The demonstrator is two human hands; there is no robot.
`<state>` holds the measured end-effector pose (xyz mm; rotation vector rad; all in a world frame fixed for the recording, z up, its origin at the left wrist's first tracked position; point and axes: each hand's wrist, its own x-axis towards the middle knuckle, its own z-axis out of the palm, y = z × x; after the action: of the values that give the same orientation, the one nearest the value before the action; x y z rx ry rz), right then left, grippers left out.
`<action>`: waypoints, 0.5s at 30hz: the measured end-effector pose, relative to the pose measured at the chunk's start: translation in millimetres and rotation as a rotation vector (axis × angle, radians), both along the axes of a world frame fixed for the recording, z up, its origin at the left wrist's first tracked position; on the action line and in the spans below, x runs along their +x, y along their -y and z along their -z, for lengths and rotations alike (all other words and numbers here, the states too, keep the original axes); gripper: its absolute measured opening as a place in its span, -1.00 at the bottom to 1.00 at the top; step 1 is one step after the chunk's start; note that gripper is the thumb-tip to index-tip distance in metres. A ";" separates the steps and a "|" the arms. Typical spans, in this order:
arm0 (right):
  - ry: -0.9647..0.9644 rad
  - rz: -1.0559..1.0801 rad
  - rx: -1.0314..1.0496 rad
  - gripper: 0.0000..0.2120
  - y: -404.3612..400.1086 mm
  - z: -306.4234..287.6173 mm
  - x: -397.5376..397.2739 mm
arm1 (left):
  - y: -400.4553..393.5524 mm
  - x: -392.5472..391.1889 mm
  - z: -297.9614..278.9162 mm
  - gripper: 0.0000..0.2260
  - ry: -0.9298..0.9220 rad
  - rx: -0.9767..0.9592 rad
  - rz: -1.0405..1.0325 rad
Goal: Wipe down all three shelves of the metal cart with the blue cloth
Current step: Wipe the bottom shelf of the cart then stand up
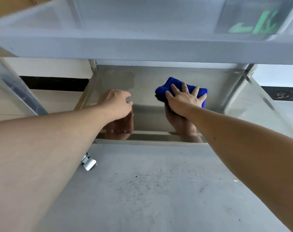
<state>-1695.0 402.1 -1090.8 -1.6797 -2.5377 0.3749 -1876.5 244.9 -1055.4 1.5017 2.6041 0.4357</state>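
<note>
The blue cloth (171,83) lies folded on a low shelf (148,114) of the shiny metal cart, right of the shelf's middle. My right hand (183,99) presses flat on top of it with the fingers spread. My left hand (117,103) rests on the same shelf to the left, fingers loosely curled, holding nothing. Both hands are mirrored in the steel. A higher shelf (142,47) of the cart crosses the top of the view, blurred and close to the camera.
A cart leg (239,84) rises at the shelf's right rear corner. A white caster wheel (89,163) shows under the front left corner. Grey speckled floor (159,190) fills the foreground. A pale wall with a dark strip (53,82) stands behind.
</note>
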 end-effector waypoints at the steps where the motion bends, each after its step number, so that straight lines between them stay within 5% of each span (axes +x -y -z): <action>1: -0.005 -0.027 0.004 -0.46 8.3 0.2 -12.9 | 10.4 -9.6 -1.8 -0.65 0.004 0.004 -0.030; 15: 0.008 -0.500 0.118 -0.41 156.0 7.3 -143.1 | 72.7 -73.6 -22.2 -0.68 0.002 0.118 -0.219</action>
<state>-1838.0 246.1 -1098.2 -0.9943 -2.8971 0.2373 -1950.1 172.1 -1033.2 1.2482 2.7984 0.6210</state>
